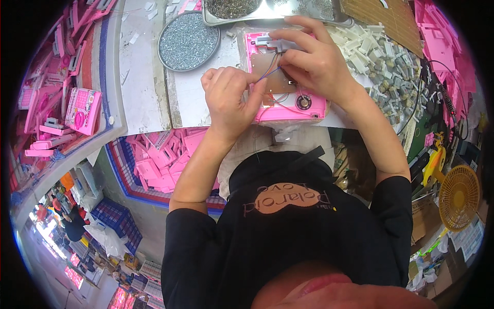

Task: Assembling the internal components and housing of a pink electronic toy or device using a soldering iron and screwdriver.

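An opened pink plastic housing [280,114] lies on the bench, with a brown circuit board [280,80] and a round black speaker [303,102] inside it. Thin wires run over the board. My left hand [230,98] is at the housing's left side, thumb and forefinger pinched on a blue wire [268,73]. Above the right half of the board, my right hand [319,64] has its thumb and forefinger closed at the other end of that wire. Its remaining fingers are spread over a grey plastic part [268,44] at the housing's far edge.
A round dish of small silvery screws [189,42] stands left of the housing. Behind lies a metal tray [272,16] with small metal parts. White and grey plastic pieces [383,67] are heaped at right. Bins of pink parts [162,162] flank the bench; a yellow fan [459,198] stands lower right.
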`<move>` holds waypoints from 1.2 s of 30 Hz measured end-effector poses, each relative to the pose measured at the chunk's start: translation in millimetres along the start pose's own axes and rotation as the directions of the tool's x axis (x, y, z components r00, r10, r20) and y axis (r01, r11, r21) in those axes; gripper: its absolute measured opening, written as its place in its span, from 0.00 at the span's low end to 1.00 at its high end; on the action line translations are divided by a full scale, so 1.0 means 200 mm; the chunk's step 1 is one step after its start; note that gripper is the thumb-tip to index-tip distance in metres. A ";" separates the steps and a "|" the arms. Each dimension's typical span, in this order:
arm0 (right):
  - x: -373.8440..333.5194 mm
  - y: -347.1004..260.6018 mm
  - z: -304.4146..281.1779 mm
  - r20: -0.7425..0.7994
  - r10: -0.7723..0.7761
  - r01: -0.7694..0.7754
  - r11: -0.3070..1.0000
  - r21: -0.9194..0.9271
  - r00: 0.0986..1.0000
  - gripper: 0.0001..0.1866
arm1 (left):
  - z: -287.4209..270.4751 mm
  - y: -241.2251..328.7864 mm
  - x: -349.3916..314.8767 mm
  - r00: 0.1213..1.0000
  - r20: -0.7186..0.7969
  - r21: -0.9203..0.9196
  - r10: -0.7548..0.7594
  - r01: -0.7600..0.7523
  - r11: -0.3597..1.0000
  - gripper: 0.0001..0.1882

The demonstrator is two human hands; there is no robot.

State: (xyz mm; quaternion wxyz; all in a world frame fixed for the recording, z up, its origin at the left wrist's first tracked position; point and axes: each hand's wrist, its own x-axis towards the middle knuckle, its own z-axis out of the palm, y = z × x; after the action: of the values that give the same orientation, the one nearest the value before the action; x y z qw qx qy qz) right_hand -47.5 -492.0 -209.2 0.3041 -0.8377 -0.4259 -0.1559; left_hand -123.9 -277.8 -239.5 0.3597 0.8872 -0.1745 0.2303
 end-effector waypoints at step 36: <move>0.05 0.07 0.02 0.063 0.054 -0.063 0.987 0.151 0.997 0.06 | -0.05 -0.06 -0.01 0.999 0.028 0.117 0.044 -0.047 0.992 0.09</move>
State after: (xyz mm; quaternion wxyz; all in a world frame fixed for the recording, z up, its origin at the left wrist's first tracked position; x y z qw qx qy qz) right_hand -30.1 -489.8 -212.6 0.3594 -0.8282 -0.4207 -0.0893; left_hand -123.5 -262.5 -240.7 0.2992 0.9055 -0.1854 0.2368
